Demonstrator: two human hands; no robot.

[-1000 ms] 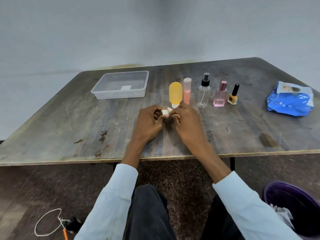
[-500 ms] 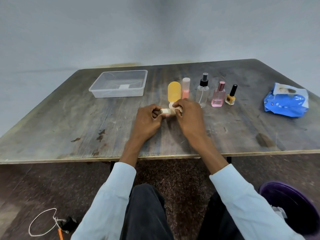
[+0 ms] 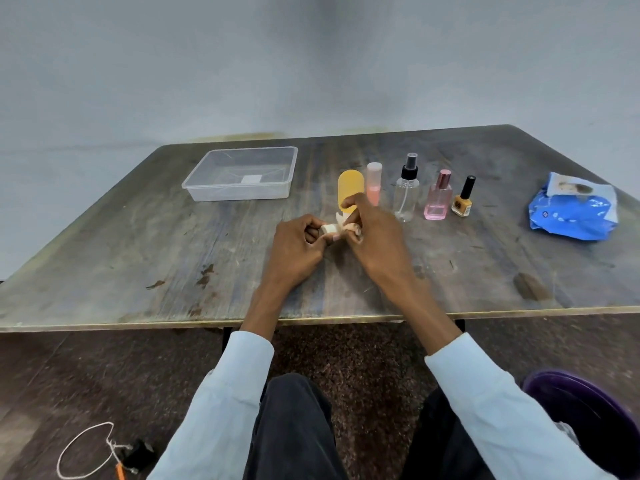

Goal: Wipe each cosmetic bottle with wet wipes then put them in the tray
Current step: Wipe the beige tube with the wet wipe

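Over the table's middle, my left hand (image 3: 294, 251) pinches one end of a small cream bottle (image 3: 328, 229). My right hand (image 3: 375, 242) grips its other end with a whitish wet wipe (image 3: 341, 219) bunched under the fingers; most of the bottle is hidden. Just behind my hands stand a yellow tube (image 3: 350, 187), a pink tube (image 3: 374, 181), a clear spray bottle (image 3: 406, 194), a pink perfume bottle (image 3: 438, 199) and a yellow nail polish (image 3: 462, 200) in a row. The clear plastic tray (image 3: 239, 194) sits at the back left with no bottles in it.
A blue wet-wipes pack (image 3: 573, 211) lies at the table's right side. The wooden table's front edge (image 3: 138, 323) runs just past my wrists. A purple bin (image 3: 588, 420) stands on the floor at my right, and a white cord loop (image 3: 85, 450) lies at my left.
My right hand has turned around the small bottle, its forefinger now raised in front of the yellow tube. My left hand keeps its pinch. The standing bottles have not moved.
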